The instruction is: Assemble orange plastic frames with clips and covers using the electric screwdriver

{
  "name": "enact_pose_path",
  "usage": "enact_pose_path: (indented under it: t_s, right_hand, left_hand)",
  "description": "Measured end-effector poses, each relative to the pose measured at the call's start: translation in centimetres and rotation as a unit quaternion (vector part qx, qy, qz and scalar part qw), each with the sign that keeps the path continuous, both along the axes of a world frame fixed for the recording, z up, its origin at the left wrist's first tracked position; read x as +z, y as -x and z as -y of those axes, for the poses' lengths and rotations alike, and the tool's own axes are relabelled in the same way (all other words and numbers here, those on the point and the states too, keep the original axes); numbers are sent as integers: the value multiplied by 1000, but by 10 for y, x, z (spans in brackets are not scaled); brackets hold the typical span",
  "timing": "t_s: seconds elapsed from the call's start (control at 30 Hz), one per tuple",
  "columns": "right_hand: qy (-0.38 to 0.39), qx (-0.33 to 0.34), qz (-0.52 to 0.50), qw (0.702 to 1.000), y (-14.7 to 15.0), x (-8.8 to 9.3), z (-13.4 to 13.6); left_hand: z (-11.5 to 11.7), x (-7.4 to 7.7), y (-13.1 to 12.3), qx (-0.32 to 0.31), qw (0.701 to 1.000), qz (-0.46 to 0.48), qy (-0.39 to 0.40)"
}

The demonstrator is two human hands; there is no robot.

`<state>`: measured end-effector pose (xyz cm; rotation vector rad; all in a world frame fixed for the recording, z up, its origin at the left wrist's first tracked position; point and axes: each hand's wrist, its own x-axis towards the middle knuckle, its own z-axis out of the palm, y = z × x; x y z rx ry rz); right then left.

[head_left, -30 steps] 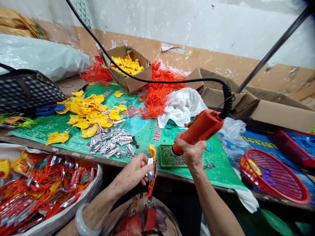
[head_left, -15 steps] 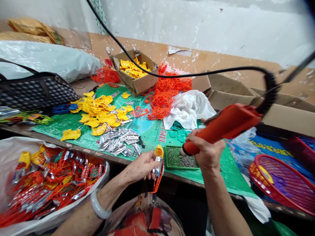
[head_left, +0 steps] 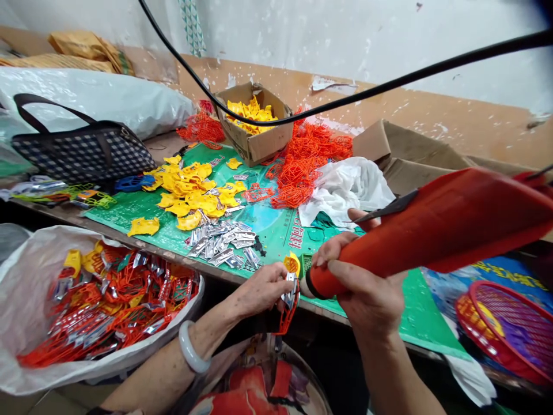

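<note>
My left hand (head_left: pixel 262 290), a pale bangle (head_left: pixel 189 350) on its wrist, pinches a plastic assembly made of a yellow piece (head_left: pixel 292 263), a silver plate (head_left: pixel 289 285) and an orange frame (head_left: pixel 284 323). Wrapped around a red-orange electric screwdriver (head_left: pixel 415 233) is my right hand (head_left: pixel 372 294). The screwdriver lies nearly level, its nose at the right side of the assembly; I cannot tell whether the bit touches. Behind it, a green perforated tray (head_left: pixel 307 263) is mostly hidden.
Silver plates (head_left: pixel 222 239) and yellow pieces (head_left: pixel 185 187) lie heaped on the green sheet. Orange frames (head_left: pixel 298 164) pile beside a cardboard box (head_left: pixel 270 144). A white sack (head_left: pixel 30 323) of assemblies stands lower left, a red basket (head_left: pixel 470 323) at right. A black cable (head_left: pixel 341 105) crosses overhead.
My right hand has brought the screwdriver from the tray of small grey parts toward me, left and down to the assembly. My left hand keeps its hold. The view has shifted slightly.
</note>
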<state>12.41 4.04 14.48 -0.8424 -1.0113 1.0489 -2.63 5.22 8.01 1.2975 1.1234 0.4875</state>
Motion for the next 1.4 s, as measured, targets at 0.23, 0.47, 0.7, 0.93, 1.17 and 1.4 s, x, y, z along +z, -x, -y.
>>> enact_pose_path:
  t_s: [0.23,0.47,0.7,0.93,1.17,1.4]
  right_hand:
    - [-1,12,0,1000,4,-5,1]
    - [4,13,22,1000,5,-9,-1]
    - [-2,29,36,999,4,-11,2]
    - [-15,52,72,996,4,-11,2]
    - [-40,57,91,993,7,-13,5]
    - [-54,28,126,990,14,-13,8]
  left_hand:
    - [1,-3,-2,10,1000,11,-12]
    - [2,-9,-1,13,1000,18,-19]
    - [3,-7,-2,21,999,25,-22]
    - [4,-7,-4,30,999,40,-18]
    - [7,-15,-6,53,997,54,-14]
    - [7,-13,-4,65,994,83,8]
